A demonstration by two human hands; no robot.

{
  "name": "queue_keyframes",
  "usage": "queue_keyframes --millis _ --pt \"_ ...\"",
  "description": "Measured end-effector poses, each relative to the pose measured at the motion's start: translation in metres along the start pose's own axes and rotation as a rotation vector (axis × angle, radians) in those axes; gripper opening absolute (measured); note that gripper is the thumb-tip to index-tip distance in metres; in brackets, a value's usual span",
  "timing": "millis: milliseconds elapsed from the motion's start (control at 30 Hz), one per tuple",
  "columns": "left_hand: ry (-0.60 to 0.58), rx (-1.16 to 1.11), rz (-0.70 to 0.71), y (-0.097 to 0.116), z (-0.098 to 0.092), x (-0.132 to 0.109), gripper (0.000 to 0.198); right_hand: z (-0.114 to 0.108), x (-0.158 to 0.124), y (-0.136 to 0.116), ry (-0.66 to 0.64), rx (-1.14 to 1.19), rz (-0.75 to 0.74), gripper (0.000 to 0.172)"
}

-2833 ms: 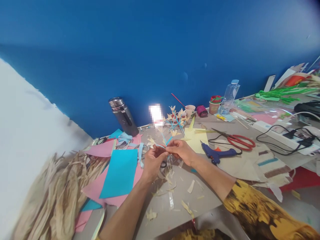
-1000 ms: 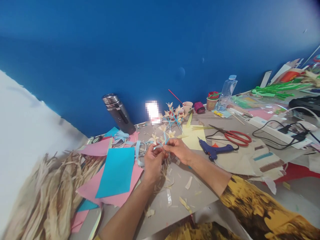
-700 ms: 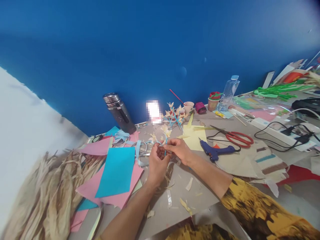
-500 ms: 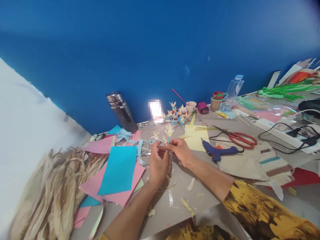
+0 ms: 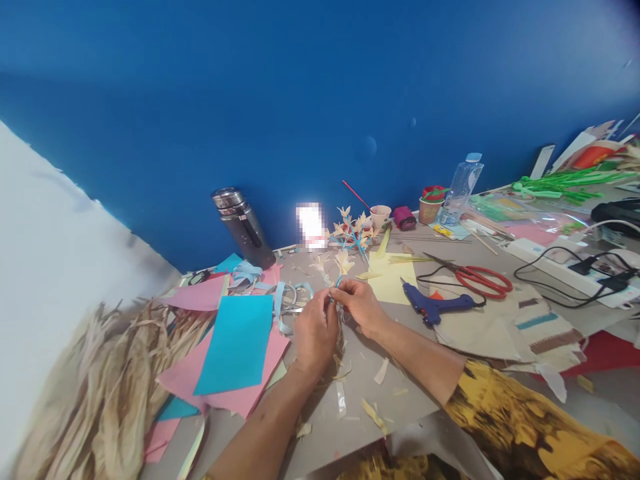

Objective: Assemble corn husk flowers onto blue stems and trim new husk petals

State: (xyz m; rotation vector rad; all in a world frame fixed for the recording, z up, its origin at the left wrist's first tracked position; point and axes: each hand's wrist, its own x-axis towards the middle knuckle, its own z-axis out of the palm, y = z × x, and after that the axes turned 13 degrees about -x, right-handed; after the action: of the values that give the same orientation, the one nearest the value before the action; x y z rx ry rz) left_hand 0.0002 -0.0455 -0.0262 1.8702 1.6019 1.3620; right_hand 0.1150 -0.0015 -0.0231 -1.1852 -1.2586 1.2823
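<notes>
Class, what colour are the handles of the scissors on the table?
Red: the scissors' handles show best in the head view.

We saw dry, papery pale flowers (image 5: 344, 262), a matt sheet of turquoise paper (image 5: 235, 343), rough, fibrous husks (image 5: 120, 393), a shiny metal-topped thermos (image 5: 245, 228), a smooth plastic glue gun (image 5: 431, 308) and a clear, glossy plastic bottle (image 5: 461, 192).

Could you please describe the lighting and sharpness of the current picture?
Head view: the blue wall brightens toward the upper right; head view: a pixelated white patch masks a spot beside the bouquet; head view: the dry husks look soft, and detail at the flower stem between the left hand and right hand is hard to make out.
</notes>
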Motion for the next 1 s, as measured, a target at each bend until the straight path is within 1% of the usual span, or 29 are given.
queue_keyframes --millis 200,267,367,533,700,800,900,1000 --pt "0.022 -0.096 -0.114 0.0017 -0.0001 -0.0006 0.022 -0.0001 0.0005 0.0014 0.051 -0.116 -0.118 0.027" --pt "0.009 -0.107 -0.124 0.0007 0.0001 -0.0004 0.022 -0.0004 0.0009 0.0021 0.065 -0.157 -0.155 0.026" --pt "-0.023 -0.088 -0.114 0.0012 -0.0013 0.0008 0.027 -0.0013 0.0009 0.002 0.059 -0.186 -0.166 0.026" --pt "-0.051 0.019 -0.103 0.0053 -0.0044 0.0031 0.031 -0.0007 -0.0014 -0.0017 0.054 -0.151 -0.095 0.027" --pt "-0.064 0.119 -0.034 0.0038 -0.0028 0.0018 0.023 -0.0004 -0.0022 -0.0027 0.096 -0.098 -0.043 0.027" --pt "-0.054 0.148 -0.01 0.0039 -0.0029 0.0007 0.023 -0.0005 -0.0015 -0.0016 0.07 -0.052 -0.005 0.028" --pt "-0.03 0.089 -0.021 0.0061 -0.0041 0.0 0.025 0.0 -0.0006 -0.0002 0.045 0.007 0.031 0.032" --pt "-0.015 -0.143 -0.098 0.0078 -0.0043 0.0014 0.023 0.0004 0.0002 0.0015 0.008 0.076 0.052 0.036"
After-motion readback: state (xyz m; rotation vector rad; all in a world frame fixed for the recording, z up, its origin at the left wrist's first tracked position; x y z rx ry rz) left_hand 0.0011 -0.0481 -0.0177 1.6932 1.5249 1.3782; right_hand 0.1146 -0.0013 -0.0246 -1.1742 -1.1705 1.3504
